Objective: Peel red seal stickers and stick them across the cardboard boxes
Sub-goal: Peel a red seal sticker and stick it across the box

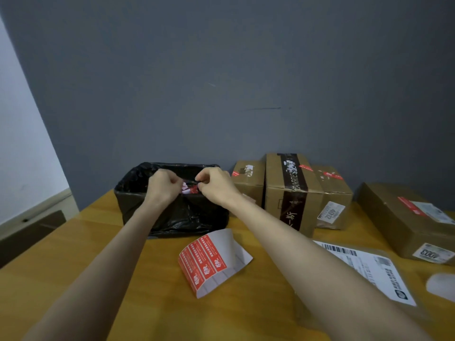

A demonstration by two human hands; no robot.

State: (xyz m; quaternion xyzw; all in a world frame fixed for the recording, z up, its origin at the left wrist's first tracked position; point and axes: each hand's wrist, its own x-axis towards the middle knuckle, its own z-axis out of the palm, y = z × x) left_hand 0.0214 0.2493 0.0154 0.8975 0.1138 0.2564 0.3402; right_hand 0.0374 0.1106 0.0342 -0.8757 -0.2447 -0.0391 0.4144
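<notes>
Wood table (pixel 73 254), grey wall (pixel 221 82) behind; boxes (pixel 290 193) rt.

Red-and-white sticker scrap (pixel 188 189): mostly covered by the curled fingers of the left hand (pixel 162 185) and right hand (pixel 214 187); outline unclear.
Black bag-lined bin (pixel 134 198): inside hidden behind both hands.
Flat brown cardboard box (pixel 394 215): cut by the right edge.
Pale rounded object (pixel 442 286): blurred, cut off, unidentifiable.
Red-and-white sticker sheet (pixel 204 263): print unreadable.

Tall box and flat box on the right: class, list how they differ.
The tall box stands upright; the flat box lies low. The tall box wears a dark printed band over top and front; the flat box carries a red sticker and white labels. Both are brown cardboard on the table.
</notes>
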